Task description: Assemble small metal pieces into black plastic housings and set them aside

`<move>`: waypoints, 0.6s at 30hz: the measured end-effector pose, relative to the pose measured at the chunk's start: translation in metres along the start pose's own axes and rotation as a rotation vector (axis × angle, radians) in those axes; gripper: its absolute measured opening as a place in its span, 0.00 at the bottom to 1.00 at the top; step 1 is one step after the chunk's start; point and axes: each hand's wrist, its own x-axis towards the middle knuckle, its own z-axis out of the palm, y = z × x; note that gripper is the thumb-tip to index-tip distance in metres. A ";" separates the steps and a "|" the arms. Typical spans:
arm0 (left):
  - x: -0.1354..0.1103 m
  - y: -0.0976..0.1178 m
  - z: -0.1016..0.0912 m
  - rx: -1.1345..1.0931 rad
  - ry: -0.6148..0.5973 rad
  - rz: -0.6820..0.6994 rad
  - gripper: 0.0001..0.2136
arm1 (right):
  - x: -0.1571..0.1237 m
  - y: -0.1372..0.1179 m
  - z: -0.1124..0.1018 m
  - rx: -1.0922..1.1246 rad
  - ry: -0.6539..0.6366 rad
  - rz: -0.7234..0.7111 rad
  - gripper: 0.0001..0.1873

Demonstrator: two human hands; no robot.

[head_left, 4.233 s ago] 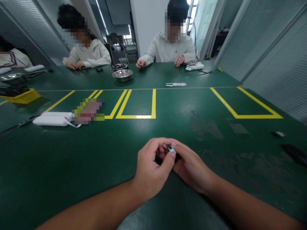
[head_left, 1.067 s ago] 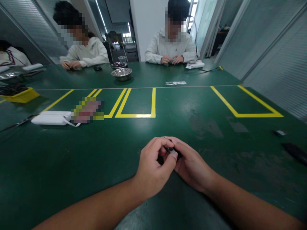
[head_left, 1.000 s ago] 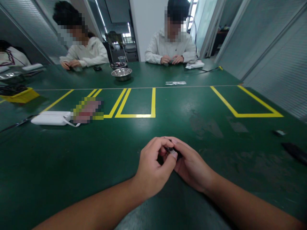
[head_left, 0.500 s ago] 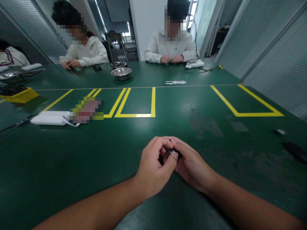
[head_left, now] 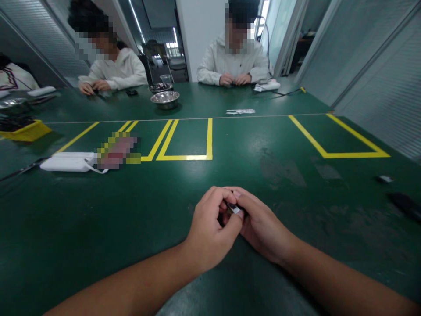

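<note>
Close together over the green table [head_left: 138, 210], my two hands meet around a small black part with a silvery-white face [head_left: 234, 209]. My left hand [head_left: 212, 230] is closed, its thumb and index finger pinching the part from the left. From the other side my right hand [head_left: 263, 224] wraps round it, with the thumb along its top edge. Most of the part is hidden by my fingers, so its exact kind cannot be made out.
A white power strip [head_left: 67, 162] lies at left near a yellow bin [head_left: 28, 131] of dark parts. A metal bowl [head_left: 165, 101] stands farther back. At right are a small black-and-white piece [head_left: 384, 179] and a dark object [head_left: 406, 205]. Co-workers [head_left: 233, 66] sit opposite.
My hands stay almost in place; the small part shows at a slightly different tilt between my fingers. The whole view has shifted very slightly.
</note>
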 end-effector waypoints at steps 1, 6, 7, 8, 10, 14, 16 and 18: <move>0.000 0.000 0.000 0.000 0.000 0.001 0.06 | 0.000 0.000 0.000 0.002 0.004 0.003 0.06; -0.001 0.001 -0.001 -0.005 -0.001 0.000 0.06 | -0.002 0.000 0.000 0.004 0.012 0.001 0.06; 0.000 0.001 -0.001 -0.007 -0.002 -0.001 0.06 | -0.002 0.000 0.000 0.004 0.010 0.000 0.06; 0.000 0.001 -0.001 -0.010 -0.001 -0.002 0.06 | -0.002 0.000 0.001 0.002 0.008 0.000 0.06; 0.000 0.000 -0.001 -0.012 -0.001 -0.002 0.06 | -0.001 0.000 0.001 0.001 0.008 -0.001 0.06; 0.000 -0.001 0.000 -0.008 -0.001 0.000 0.06 | -0.001 0.000 0.001 0.001 0.010 0.004 0.06; -0.001 -0.001 0.000 -0.008 0.003 0.002 0.06 | 0.000 0.000 0.000 -0.002 0.008 0.006 0.07; -0.001 -0.001 0.000 -0.012 0.004 0.003 0.06 | 0.000 0.000 0.000 -0.003 0.006 0.006 0.07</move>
